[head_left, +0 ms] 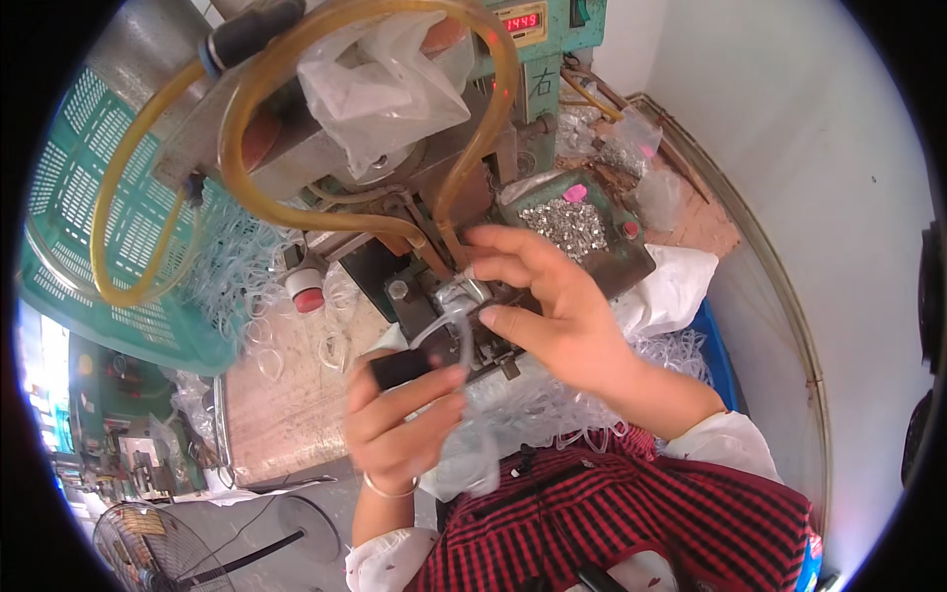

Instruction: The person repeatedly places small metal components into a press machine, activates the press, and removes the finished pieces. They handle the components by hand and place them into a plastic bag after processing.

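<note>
My left hand [404, 424], slightly blurred, is closed on a clear plastic loop [466, 345] that runs up to the machine's metal fixture [462, 293]. A black block-like piece [400, 368] shows at its thumb and forefinger; whether it is held or worn I cannot tell. Curled over the fixture's right side is my right hand [562, 316], its thumb and forefinger bent around the small metal part where the loop ends. What lies between those fingertips is too small to make out. Beyond that hand, a green tray [621, 261] holds many small silvery metal pieces [567, 227].
A yellowish hose [232, 148] arches over the work. Beside the fixture is a red push button [308, 298]. Clear loops fill a green basket [74, 197] at left and a heap [552, 400] in front of me. A plastic bag [380, 89] hangs from the machine. A fan [148, 543] stands lower left.
</note>
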The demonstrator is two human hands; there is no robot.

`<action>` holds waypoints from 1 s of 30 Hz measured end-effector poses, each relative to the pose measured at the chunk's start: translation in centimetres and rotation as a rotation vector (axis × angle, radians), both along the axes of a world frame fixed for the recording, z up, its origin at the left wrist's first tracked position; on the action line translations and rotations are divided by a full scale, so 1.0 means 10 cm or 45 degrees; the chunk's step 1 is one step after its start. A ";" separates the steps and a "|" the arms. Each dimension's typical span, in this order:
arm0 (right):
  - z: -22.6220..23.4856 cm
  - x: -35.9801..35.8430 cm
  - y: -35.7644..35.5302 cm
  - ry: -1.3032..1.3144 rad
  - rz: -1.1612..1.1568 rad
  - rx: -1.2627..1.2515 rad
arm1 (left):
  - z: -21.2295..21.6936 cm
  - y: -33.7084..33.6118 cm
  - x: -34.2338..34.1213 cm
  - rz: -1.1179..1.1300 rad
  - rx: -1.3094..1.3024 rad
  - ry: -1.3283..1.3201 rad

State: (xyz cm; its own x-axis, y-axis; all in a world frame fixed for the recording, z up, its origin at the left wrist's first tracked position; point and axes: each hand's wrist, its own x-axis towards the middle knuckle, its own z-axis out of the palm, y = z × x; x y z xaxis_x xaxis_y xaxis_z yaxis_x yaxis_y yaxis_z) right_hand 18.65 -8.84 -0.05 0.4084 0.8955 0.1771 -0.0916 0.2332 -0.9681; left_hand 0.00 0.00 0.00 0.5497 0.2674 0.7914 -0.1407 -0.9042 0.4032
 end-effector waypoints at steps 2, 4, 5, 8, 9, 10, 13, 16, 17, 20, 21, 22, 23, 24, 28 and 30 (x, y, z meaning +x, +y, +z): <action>0.00 0.19 -0.01 -0.222 -0.051 -0.005 | -0.09 0.06 0.18 -0.063 0.200 0.044; -0.18 0.51 0.16 -0.423 -0.474 0.016 | -0.15 0.20 0.27 -0.024 0.316 0.070; -0.39 0.72 0.12 -0.577 -0.750 0.061 | -0.18 0.17 0.27 -0.021 0.318 0.098; -0.95 1.13 -0.14 -0.611 -1.028 -0.131 | -0.22 0.13 0.29 -0.047 0.281 0.095; -0.99 1.11 -0.20 -0.597 -1.001 -0.178 | -0.22 0.13 0.29 -0.048 0.278 0.096; -1.02 1.08 -0.27 -0.794 -0.947 -0.258 | -0.23 0.13 0.29 -0.067 0.262 0.110; -0.98 0.88 -0.43 -1.198 -0.833 -0.458 | -0.23 0.13 0.31 -0.039 0.254 0.103; -0.98 0.70 -0.27 -1.296 -0.858 -0.532 | -0.24 0.13 0.23 0.003 0.246 0.123; -1.04 0.73 -0.23 -1.369 -0.902 -0.493 | -0.26 0.10 0.24 -0.007 0.224 0.117; -1.09 0.74 -0.14 -1.568 -0.845 -0.623 | -0.37 -0.03 0.07 0.091 0.134 0.192; -1.09 0.76 -0.16 -1.578 -0.869 -0.558 | -0.38 -0.12 0.05 0.122 0.061 0.185; -1.15 0.78 -0.21 -1.519 -0.934 -0.477 | -0.49 -0.14 -0.03 0.182 0.130 0.104; -1.16 0.81 -0.27 -1.417 -0.973 -0.505 | -0.58 -0.11 -0.21 0.364 0.307 0.138; -1.18 0.83 -0.33 -1.089 -0.928 -0.582 | -0.67 -0.02 -0.37 0.542 0.318 0.085; -1.00 0.70 -0.39 -1.108 -0.986 -0.361 | -0.80 1.27 -1.30 1.368 -0.024 0.074; -0.88 0.72 -0.30 -1.338 -1.015 -0.129 | -0.86 1.88 -1.68 1.571 0.159 0.553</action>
State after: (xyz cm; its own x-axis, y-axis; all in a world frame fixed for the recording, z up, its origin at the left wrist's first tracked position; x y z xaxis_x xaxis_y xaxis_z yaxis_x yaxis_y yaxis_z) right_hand 25.81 -11.82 -8.82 0.5357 0.5037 0.6777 0.8360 -0.2039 -0.5094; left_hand -16.77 18.83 -8.62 0.2124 0.7126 0.6687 0.9192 -0.3779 0.1107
